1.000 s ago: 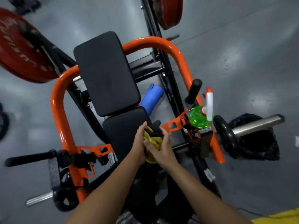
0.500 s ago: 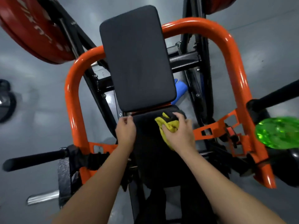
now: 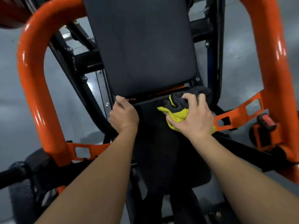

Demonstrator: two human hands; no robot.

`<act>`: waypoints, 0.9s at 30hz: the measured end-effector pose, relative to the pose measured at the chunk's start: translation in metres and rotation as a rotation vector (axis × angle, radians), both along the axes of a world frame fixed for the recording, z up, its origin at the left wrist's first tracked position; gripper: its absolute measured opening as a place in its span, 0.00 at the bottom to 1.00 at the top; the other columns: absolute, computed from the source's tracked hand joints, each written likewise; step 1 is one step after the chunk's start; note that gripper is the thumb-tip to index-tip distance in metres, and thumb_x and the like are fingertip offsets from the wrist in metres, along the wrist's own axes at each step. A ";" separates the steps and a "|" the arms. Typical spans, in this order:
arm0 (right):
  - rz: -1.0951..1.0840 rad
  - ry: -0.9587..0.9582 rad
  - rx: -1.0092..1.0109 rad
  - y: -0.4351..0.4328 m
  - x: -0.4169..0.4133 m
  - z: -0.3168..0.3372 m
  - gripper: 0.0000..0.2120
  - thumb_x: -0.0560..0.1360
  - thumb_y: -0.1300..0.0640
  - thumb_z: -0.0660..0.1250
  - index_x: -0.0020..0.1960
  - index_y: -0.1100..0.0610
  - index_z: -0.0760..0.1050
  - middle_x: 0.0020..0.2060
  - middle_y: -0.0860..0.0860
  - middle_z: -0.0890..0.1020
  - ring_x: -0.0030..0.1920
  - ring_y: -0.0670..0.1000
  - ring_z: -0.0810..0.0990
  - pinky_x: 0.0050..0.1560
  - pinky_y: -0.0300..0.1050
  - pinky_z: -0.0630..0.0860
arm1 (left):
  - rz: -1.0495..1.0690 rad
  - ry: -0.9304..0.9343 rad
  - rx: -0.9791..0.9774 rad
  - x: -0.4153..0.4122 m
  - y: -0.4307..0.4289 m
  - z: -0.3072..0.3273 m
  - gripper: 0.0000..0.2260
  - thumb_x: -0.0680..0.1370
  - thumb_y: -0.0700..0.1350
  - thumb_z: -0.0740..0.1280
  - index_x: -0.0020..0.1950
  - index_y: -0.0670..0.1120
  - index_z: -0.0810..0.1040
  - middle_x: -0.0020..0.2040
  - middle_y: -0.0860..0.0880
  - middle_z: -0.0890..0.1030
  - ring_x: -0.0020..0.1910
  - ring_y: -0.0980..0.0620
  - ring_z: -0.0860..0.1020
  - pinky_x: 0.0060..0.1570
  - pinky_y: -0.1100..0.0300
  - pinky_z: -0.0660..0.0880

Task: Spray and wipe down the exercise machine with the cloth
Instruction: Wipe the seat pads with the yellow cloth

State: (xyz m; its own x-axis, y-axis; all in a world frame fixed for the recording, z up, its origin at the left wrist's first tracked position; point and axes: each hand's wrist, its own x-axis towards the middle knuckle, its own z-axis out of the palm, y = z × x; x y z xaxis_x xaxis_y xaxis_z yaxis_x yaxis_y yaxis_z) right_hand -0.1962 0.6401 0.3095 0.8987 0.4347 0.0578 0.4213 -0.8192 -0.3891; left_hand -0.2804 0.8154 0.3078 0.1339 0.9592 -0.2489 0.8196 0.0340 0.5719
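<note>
While the right hand (image 3: pixel 192 118) clutches the bunched yellow-and-grey cloth (image 3: pixel 177 113) against the seat pad's (image 3: pixel 161 151) far edge, the left hand (image 3: pixel 123 116) curls its fingers over that edge below the back pad (image 3: pixel 145 46).

Right hand (image 3: pixel 195 118) grips the cloth (image 3: pixel 178 114) at center frame, on the seat (image 3: pixel 155 143); left hand (image 3: pixel 123 114) holds the seat's edge under the backrest (image 3: pixel 145 46).

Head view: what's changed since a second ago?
The left hand let go of the yellow-and-grey cloth and now grips the rear edge of the black padded seat. The right hand carried the cloth forward to the gap under the black back pad. Unchanged: the right hand grips the cloth.
</note>
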 end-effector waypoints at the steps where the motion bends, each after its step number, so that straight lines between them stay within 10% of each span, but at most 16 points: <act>1: -0.079 0.031 0.023 0.004 -0.007 0.002 0.32 0.64 0.31 0.72 0.60 0.48 0.71 0.51 0.54 0.75 0.47 0.60 0.80 0.38 0.52 0.76 | -0.005 -0.024 0.007 0.000 0.001 -0.002 0.27 0.87 0.55 0.47 0.55 0.39 0.81 0.51 0.36 0.82 0.54 0.33 0.78 0.51 0.47 0.70; 5: -0.479 0.256 0.244 0.030 -0.059 0.010 0.29 0.69 0.34 0.73 0.64 0.48 0.75 0.56 0.52 0.81 0.51 0.61 0.81 0.42 0.50 0.72 | 0.001 -0.057 0.036 -0.001 0.000 -0.005 0.29 0.85 0.57 0.46 0.50 0.40 0.81 0.42 0.41 0.78 0.50 0.34 0.79 0.45 0.51 0.65; 10: -0.265 0.365 0.075 0.015 -0.051 0.029 0.29 0.70 0.28 0.68 0.65 0.43 0.73 0.55 0.48 0.79 0.53 0.58 0.81 0.45 0.48 0.71 | -0.011 -0.065 0.006 0.000 -0.002 0.002 0.27 0.86 0.56 0.47 0.53 0.41 0.80 0.42 0.45 0.74 0.48 0.39 0.76 0.47 0.52 0.64; 13: -0.092 0.238 -0.133 -0.007 -0.022 0.039 0.29 0.68 0.25 0.66 0.61 0.41 0.74 0.53 0.48 0.70 0.53 0.56 0.78 0.42 0.48 0.73 | -0.016 -0.068 0.026 -0.002 -0.001 -0.002 0.31 0.82 0.59 0.43 0.52 0.40 0.80 0.44 0.39 0.79 0.50 0.35 0.78 0.46 0.51 0.65; 19: -0.450 0.069 0.132 0.026 0.010 0.030 0.28 0.71 0.34 0.72 0.58 0.56 0.80 0.65 0.54 0.70 0.58 0.62 0.73 0.51 0.50 0.68 | -0.016 -0.058 0.062 0.000 -0.001 -0.005 0.33 0.79 0.59 0.42 0.49 0.38 0.79 0.42 0.39 0.78 0.49 0.34 0.77 0.45 0.50 0.64; 27: 0.289 -0.019 0.004 0.034 -0.059 0.016 0.27 0.64 0.40 0.74 0.56 0.54 0.78 0.62 0.55 0.77 0.43 0.58 0.76 0.34 0.49 0.78 | -0.001 -0.042 0.032 0.001 0.000 0.001 0.37 0.77 0.61 0.41 0.55 0.36 0.81 0.53 0.32 0.81 0.54 0.30 0.77 0.49 0.45 0.69</act>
State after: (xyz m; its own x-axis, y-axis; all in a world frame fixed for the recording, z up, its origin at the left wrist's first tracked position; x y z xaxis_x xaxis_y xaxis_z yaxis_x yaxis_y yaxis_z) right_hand -0.2554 0.6741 0.3255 0.7361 0.6726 0.0757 0.6445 -0.6623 -0.3821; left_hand -0.2794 0.8154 0.3087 0.1447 0.9665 -0.2121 0.7950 0.0141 0.6064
